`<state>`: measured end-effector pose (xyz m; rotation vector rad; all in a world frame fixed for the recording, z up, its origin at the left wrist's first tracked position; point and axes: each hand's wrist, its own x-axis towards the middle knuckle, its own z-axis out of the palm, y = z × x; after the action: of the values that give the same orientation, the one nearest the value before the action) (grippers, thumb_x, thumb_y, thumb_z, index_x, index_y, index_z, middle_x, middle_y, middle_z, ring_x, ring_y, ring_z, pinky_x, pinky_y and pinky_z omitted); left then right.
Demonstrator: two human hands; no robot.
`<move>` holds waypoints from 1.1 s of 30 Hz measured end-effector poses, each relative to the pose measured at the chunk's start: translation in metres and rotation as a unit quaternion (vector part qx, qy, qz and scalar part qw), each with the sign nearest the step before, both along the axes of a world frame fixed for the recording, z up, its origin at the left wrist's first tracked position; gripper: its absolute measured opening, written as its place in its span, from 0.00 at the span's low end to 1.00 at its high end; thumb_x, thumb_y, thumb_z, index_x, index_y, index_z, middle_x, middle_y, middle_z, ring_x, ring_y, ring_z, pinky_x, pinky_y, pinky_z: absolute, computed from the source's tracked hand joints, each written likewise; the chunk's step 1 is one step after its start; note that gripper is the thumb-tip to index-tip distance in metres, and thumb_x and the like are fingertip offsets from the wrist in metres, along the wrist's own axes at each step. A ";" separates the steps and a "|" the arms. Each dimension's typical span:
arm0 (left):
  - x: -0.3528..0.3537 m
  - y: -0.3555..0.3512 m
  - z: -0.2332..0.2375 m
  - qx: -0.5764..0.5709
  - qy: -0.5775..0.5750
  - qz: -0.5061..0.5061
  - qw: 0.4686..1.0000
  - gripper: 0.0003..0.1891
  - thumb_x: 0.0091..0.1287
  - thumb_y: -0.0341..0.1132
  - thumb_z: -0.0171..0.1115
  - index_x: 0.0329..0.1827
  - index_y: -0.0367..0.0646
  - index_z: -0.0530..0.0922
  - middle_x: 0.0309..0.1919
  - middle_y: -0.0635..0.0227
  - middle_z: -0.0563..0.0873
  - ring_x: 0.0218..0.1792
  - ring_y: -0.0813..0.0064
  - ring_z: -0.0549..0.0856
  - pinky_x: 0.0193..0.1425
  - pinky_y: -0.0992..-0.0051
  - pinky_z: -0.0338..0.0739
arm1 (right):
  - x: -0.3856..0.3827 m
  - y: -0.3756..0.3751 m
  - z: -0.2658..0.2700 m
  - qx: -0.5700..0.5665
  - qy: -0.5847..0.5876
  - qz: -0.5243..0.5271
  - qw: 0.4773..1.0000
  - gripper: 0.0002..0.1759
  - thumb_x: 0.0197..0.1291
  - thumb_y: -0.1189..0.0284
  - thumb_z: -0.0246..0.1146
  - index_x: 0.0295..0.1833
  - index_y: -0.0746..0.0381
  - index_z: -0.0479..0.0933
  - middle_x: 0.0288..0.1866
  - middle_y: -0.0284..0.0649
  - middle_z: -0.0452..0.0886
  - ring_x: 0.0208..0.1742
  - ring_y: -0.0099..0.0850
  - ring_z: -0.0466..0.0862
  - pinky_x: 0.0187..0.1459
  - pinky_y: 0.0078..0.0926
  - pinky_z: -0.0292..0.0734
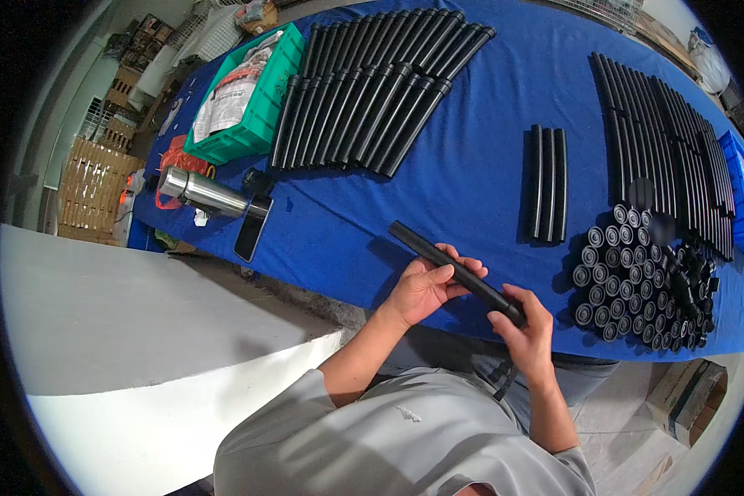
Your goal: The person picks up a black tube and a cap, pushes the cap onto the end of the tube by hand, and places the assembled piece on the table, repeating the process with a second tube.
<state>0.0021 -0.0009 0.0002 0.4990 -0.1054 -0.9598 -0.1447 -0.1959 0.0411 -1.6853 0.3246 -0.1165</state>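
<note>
A black tube [422, 240] is held slantwise in front of my body, over the near edge of the blue cloth. My left hand [426, 289] is closed around its middle, thumb on top and fingertips showing on the far side. At the tube's lower right end, my right hand [527, 331] grips with thumb and fingers. A slightly wider black piece shows there, partly hidden by the fingers. Three plain black tubes [549, 186] lie side by side beyond my right hand. Many round black caps [612, 285] stand grouped to the right.
Black tubes with wider ends [347, 116] lie in rows at the back left; plain tubes [661, 140] lie at the right. A green crate [260, 116], a steel flask [202, 192] and a phone [252, 231] are at the left. A blue bin [740, 190] stands far right.
</note>
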 end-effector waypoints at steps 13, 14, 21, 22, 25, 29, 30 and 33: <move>-0.002 0.000 -0.001 0.005 -0.013 0.018 1.000 0.11 0.78 0.28 0.62 0.60 0.50 0.79 0.67 0.49 0.82 0.74 0.48 0.77 0.75 0.50 0.79 | 0.008 -0.006 -0.009 0.071 0.016 -0.016 0.997 0.19 0.62 0.77 0.75 0.58 0.71 0.82 0.44 0.41 0.85 0.36 0.22 0.85 0.39 0.20 0.80; -0.002 0.000 -0.001 0.006 -0.011 0.024 1.000 0.12 0.77 0.28 0.62 0.60 0.50 0.79 0.67 0.49 0.82 0.74 0.47 0.77 0.75 0.49 0.79 | 0.007 -0.007 -0.007 0.023 0.013 -0.014 1.000 0.17 0.62 0.77 0.76 0.54 0.70 0.84 0.42 0.42 0.86 0.39 0.26 0.86 0.41 0.23 0.80; 0.015 0.016 0.009 0.036 -0.017 0.084 0.996 0.16 0.76 0.33 0.66 0.64 0.45 0.78 0.64 0.53 0.85 0.72 0.47 0.79 0.74 0.46 0.79 | 0.002 -0.009 -0.009 -0.057 -0.066 -0.041 0.995 0.16 0.61 0.75 0.76 0.53 0.69 0.84 0.41 0.44 0.85 0.42 0.34 0.86 0.44 0.31 0.79; 0.025 0.023 0.009 0.047 -0.018 0.111 0.993 0.16 0.76 0.33 0.66 0.64 0.45 0.78 0.64 0.53 0.85 0.72 0.48 0.79 0.74 0.45 0.78 | 0.002 -0.009 -0.011 -0.059 -0.080 -0.045 0.994 0.15 0.62 0.75 0.75 0.52 0.69 0.84 0.39 0.42 0.84 0.37 0.31 0.86 0.40 0.29 0.79; 0.049 0.032 0.026 0.164 -0.132 0.207 0.956 0.17 0.74 0.33 0.68 0.63 0.43 0.78 0.63 0.53 0.85 0.72 0.51 0.79 0.75 0.47 0.76 | 0.002 -0.008 -0.007 -0.007 -0.060 -0.039 0.997 0.14 0.64 0.76 0.74 0.53 0.70 0.84 0.38 0.41 0.83 0.32 0.27 0.84 0.34 0.26 0.79; 0.048 0.028 0.058 0.400 -0.491 0.236 0.737 0.20 0.69 0.32 0.72 0.62 0.41 0.79 0.64 0.54 0.84 0.74 0.55 0.77 0.78 0.49 0.71 | 0.003 -0.006 -0.010 -0.012 -0.099 -0.044 0.994 0.14 0.65 0.77 0.73 0.53 0.70 0.84 0.37 0.40 0.83 0.29 0.25 0.84 0.29 0.24 0.79; 0.052 0.032 0.069 0.421 -0.659 0.156 0.604 0.24 0.63 0.31 0.76 0.62 0.40 0.81 0.65 0.55 0.84 0.74 0.54 0.77 0.79 0.53 0.69 | 0.003 -0.006 -0.011 -0.009 -0.100 -0.042 0.994 0.14 0.65 0.77 0.73 0.53 0.70 0.84 0.37 0.41 0.82 0.29 0.25 0.84 0.29 0.24 0.79; 0.038 0.016 0.090 0.390 -0.829 0.024 0.401 0.27 0.57 0.34 0.80 0.62 0.44 0.84 0.61 0.59 0.87 0.69 0.56 0.82 0.77 0.55 0.71 | 0.003 -0.007 -0.008 0.007 -0.098 -0.034 0.995 0.13 0.64 0.78 0.73 0.53 0.71 0.84 0.38 0.41 0.83 0.29 0.25 0.84 0.29 0.23 0.79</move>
<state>0.0398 0.0156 0.0903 2.2374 -1.5093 0.0401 -0.1419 -0.2033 0.0326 -1.6343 0.2341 -0.3279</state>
